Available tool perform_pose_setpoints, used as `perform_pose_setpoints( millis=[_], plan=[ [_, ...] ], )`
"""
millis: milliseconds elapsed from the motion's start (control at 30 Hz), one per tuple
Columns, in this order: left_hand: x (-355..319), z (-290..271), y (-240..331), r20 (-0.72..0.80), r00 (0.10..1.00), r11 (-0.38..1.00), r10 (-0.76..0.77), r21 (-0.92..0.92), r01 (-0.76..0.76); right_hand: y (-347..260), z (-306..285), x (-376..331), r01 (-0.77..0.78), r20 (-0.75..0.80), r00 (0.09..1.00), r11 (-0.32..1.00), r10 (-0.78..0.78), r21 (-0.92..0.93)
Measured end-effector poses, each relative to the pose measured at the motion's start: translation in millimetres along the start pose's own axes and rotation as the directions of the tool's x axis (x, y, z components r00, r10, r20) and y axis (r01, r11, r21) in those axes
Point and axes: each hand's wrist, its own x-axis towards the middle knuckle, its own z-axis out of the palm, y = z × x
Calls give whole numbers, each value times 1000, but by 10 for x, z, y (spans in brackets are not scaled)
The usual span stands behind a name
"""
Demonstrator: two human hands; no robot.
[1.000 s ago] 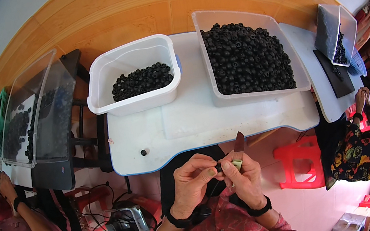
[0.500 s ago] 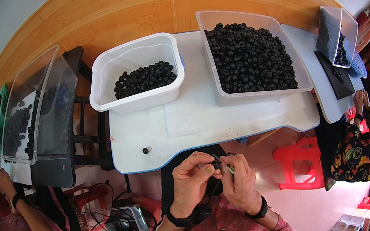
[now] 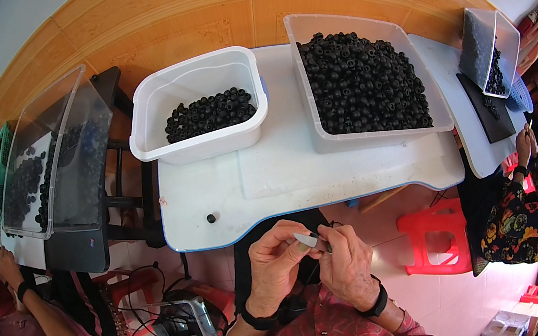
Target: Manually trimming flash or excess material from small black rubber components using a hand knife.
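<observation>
My left hand (image 3: 277,266) is closed, thumb and fingertips pinching a small black ring-shaped piece, mostly hidden behind a blade. My right hand (image 3: 347,265) is closed around a small knife (image 3: 306,239), its pale, shiny blade lying flat across the piece by my left fingertips. Both hands meet just off the table's front edge, above my lap. One loose black piece (image 3: 211,218) lies on the white table (image 3: 273,192) at the front left. A white tub (image 3: 201,144) holds some black pieces; a larger clear bin (image 3: 385,138) on the right is heaped with them.
Left, a dark table (image 3: 80,251) carries a tilted clear bin and a green basket, with a co-worker in pink beside it. Right, another co-worker sits by a table with a tipped clear bin (image 3: 501,33). A red stool (image 3: 435,240) and cables (image 3: 154,308) occupy the floor.
The knife blade has turned, from a thin dark edge to its bright flat side, and now covers more of the black piece. My hands stay in nearly the same place.
</observation>
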Motion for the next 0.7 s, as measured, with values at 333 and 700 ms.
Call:
perform_pose_setpoints(
  millis=[333, 700],
  plan=[
    [3, -2, 18, -8, 1000, 1000, 5, 28, -5, 11, 36, 3, 25, -18, 1000, 1000, -25, -14],
    [-44, 26, 84, 143, 986, 995, 90, 17, -94, 180, 207, -104, -185, 61, 980, 978, 192, -95]
  ],
)
